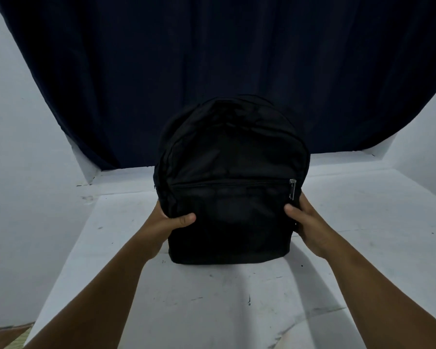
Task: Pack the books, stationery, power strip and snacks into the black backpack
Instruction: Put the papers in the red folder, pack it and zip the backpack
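The left hand (173,220) and right hand (303,217) clamped the black backpack (230,177) at its lower sides; it stood upright on the table (212,293). Keep the grip even on both sides to prevent tipping.

dim, even light | backpack (230,177) detail lost (nearly pure black) | wide-angle bowing at edges

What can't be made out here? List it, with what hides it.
- Contents of the backpack: head view, zips appear closed, fabric hides the inside.
- Books, stationery, power strip, snacks: none in frame.
- Fingers of left hand and right hand: behind the bag's sides; only thumbs show.
- Main zip's pull: lost in dark fabric.
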